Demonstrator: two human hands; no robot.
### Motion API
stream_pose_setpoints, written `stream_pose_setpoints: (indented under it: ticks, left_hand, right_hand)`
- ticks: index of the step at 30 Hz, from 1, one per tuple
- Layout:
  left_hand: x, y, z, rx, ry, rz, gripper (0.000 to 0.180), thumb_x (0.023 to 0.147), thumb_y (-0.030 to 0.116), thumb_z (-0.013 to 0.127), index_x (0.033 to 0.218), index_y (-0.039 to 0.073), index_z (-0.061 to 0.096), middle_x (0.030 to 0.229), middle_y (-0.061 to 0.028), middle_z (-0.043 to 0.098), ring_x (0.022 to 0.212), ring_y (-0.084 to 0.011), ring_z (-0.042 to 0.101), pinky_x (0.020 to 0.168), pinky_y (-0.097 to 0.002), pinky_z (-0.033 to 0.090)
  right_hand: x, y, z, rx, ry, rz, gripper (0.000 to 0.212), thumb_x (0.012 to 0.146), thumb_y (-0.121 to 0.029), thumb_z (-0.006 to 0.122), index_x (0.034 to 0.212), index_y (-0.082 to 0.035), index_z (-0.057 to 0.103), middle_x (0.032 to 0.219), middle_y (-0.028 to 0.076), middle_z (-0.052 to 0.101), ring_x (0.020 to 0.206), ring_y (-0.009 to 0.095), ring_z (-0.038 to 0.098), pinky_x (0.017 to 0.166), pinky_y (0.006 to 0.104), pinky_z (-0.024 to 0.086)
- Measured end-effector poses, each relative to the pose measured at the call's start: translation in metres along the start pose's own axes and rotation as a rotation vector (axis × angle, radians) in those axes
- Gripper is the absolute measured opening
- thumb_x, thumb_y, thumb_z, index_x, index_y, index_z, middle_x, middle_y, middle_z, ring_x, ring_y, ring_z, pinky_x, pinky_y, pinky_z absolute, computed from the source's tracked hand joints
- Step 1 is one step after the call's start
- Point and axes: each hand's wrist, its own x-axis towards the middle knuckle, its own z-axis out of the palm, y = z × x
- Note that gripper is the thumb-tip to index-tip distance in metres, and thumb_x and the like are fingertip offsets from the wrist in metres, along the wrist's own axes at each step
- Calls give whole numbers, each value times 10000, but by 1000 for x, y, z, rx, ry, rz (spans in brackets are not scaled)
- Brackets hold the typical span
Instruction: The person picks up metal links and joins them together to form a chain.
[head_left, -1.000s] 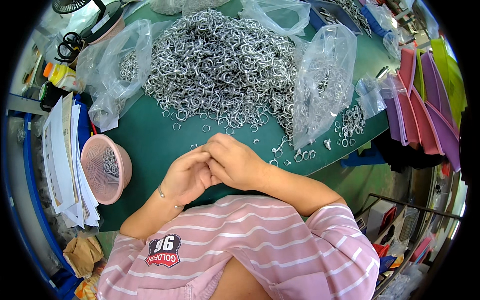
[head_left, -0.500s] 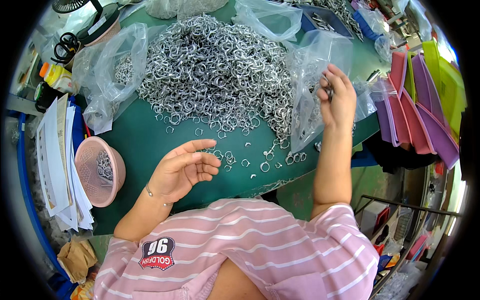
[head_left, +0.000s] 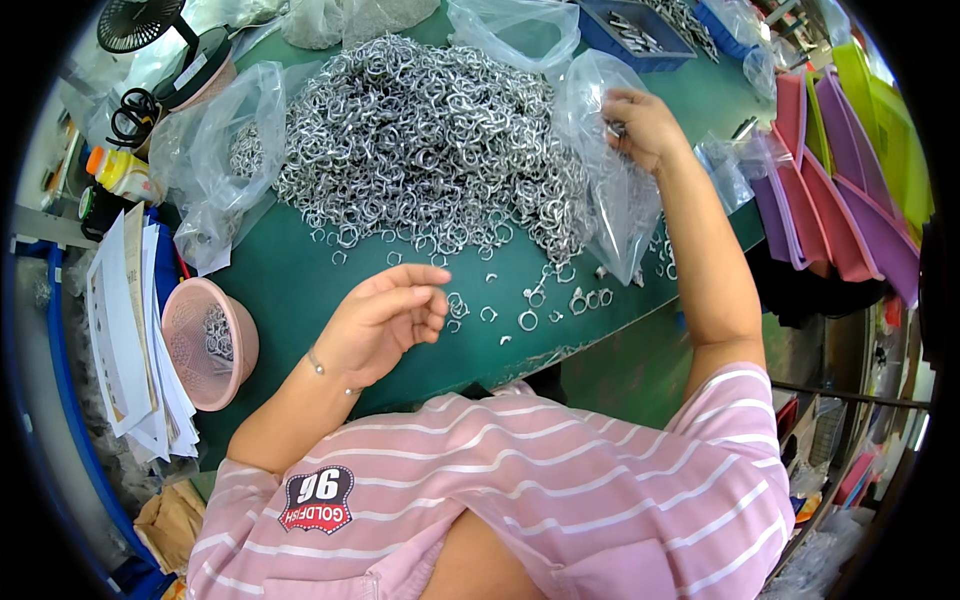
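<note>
A big heap of silver metal rings (head_left: 420, 140), many of them open-ended, covers the middle of the green table (head_left: 300, 290). Over the heap's right side, my right hand (head_left: 645, 125) is at a clear plastic bag (head_left: 620, 225), its fingers curled round small metal rings (head_left: 615, 128) that show only in part. My left hand (head_left: 385, 320) hovers above the table's near part, loosely curled with a gap between thumb and forefinger; nothing shows in it. Just right of its fingertips lie several loose rings (head_left: 528, 320).
At the left stand a pink basket (head_left: 250, 345) with rings inside, a stack of papers (head_left: 125, 330) and another clear bag (head_left: 215, 140). A blue tray (head_left: 660, 62) of metal pieces sits at the back right. Purple, pink and green bins (head_left: 840, 180) lean at the right.
My right hand has moved left and slightly farther away, to the bag's upper part, and the bag has shifted left with it. My left hand's fingers have drawn closer together.
</note>
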Motion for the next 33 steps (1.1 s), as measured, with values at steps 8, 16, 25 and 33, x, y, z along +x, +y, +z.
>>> stream_pose_setpoints:
  ticks: [8, 16, 25, 33]
  left_hand:
    - [32, 14, 49, 270, -21, 58, 350, 873, 109, 579, 1185, -29, 499, 967, -88, 609, 872, -147, 599, 735, -258, 491]
    - [149, 36, 118, 1250, 177, 581, 996, 597, 461, 808, 1235, -151, 351, 1178, -282, 477, 1103, -341, 515, 893, -383, 455]
    - [244, 83, 148, 374, 302, 502, 146, 834, 10, 476, 949, -55, 538, 805, -144, 602, 637, -237, 614, 494, -357, 473]
    - [220, 76, 166, 958, -17, 432, 353, 833, 174, 615, 1115, -24, 537, 995, -107, 592, 807, -184, 538, 721, -349, 437]
  right_hand:
    - [4, 8, -41, -847, 477, -899, 563, 798, -119, 573, 1300, 54, 386, 1250, 215, 474, 1155, 310, 458, 964, 383, 370]
    - [-116, 74, -44, -414, 127, -232, 561, 733, -408, 740, 993, 69, 601, 759, 113, 607, 684, 206, 575, 639, 339, 470]
    - [-95, 56, -75, 770, 378, -568, 128, 932, -112, 516, 906, -7, 586, 875, 95, 640, 796, 203, 637, 700, 349, 530]
    - [-87, 65, -84, 1482, 222, -193, 199, 947, -132, 423, 1082, -2, 488, 808, 66, 537, 703, 180, 516, 650, 324, 454]
